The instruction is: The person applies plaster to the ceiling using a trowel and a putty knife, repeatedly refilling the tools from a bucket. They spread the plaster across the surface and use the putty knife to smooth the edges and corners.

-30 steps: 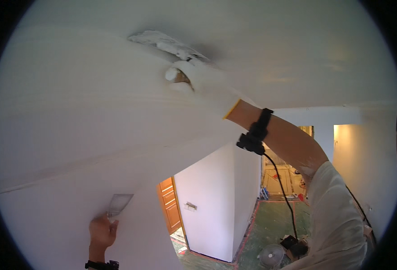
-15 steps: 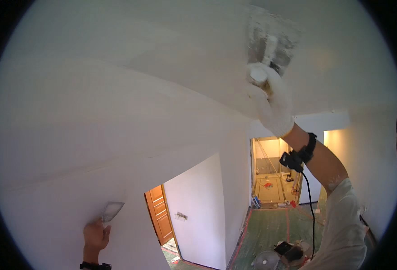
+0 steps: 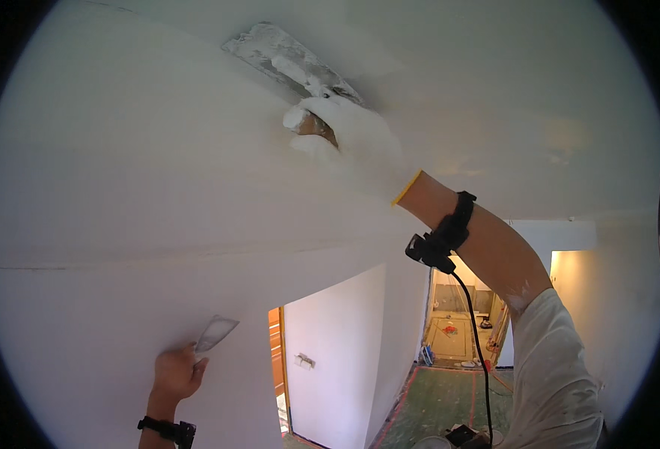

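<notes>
Up at the ceiling, my right hand (image 3: 352,135) in a white knit glove is closed round the handle of a plastering trowel (image 3: 289,60). The trowel's long metal blade is smeared with white plaster and lies close against the ceiling (image 3: 479,82); whether its whole face touches cannot be made out. Lower left, my bare left hand (image 3: 180,373) grips a small putty knife (image 3: 215,333) by its handle, mostly hidden by the fingers. The putty knife's blade points up and right, in front of the white wall (image 3: 83,322).
A black strap with a small device (image 3: 442,236) sits on my right forearm, its cable (image 3: 476,329) hanging down. Beyond are a wooden door (image 3: 276,348), a wall switch box (image 3: 304,362), a lit doorway (image 3: 453,314), and green floor covering (image 3: 442,404) with things near the lower edge.
My right hand has swept the trowel leftward along the ceiling, and the blade has turned from upright to slanting left. My left hand with the putty knife has shifted slightly right and up.
</notes>
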Action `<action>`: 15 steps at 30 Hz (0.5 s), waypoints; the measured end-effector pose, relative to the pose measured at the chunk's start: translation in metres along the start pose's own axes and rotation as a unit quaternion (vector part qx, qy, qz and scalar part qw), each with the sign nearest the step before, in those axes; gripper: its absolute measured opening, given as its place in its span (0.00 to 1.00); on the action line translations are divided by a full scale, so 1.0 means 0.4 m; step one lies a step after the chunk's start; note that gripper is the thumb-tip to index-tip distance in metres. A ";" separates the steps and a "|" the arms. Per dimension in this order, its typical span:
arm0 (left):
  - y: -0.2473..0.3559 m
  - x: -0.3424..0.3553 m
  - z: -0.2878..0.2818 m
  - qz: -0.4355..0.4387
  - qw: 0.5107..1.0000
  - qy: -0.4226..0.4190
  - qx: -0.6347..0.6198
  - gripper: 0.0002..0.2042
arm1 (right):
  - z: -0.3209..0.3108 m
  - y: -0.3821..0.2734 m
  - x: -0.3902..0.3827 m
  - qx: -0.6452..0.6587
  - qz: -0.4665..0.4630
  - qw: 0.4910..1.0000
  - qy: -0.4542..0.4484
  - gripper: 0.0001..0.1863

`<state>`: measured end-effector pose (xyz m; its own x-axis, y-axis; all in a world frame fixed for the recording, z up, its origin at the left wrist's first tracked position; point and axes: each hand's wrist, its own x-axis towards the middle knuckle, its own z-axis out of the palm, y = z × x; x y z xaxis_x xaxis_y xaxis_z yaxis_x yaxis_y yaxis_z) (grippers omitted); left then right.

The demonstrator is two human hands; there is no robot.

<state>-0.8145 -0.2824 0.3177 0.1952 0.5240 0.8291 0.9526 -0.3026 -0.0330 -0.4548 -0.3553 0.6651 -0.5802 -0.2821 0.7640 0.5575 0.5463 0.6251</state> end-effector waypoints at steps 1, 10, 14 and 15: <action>0.006 0.000 -0.003 -0.008 1.000 -0.014 0.002 0.22 | 0.006 0.001 0.000 -0.002 0.000 1.000 -0.001 0.14; 0.013 0.016 -0.004 0.014 1.000 -0.014 0.015 0.22 | 0.036 0.013 -0.004 -0.019 0.012 0.999 0.025 0.18; -0.028 0.017 0.033 0.007 1.000 -0.020 -0.007 0.22 | -0.007 0.002 -0.025 -0.020 0.046 0.998 0.029 0.16; -0.029 0.019 0.038 0.010 1.000 -0.012 -0.003 0.21 | -0.038 0.000 -0.036 0.023 0.044 0.998 0.040 0.15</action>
<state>-0.8206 -0.2627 0.3157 0.2198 0.5362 0.8150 0.9467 -0.3188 -0.0456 -0.4373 -0.3631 0.6564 -0.4800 -0.2915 0.8274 0.5759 0.6068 0.5479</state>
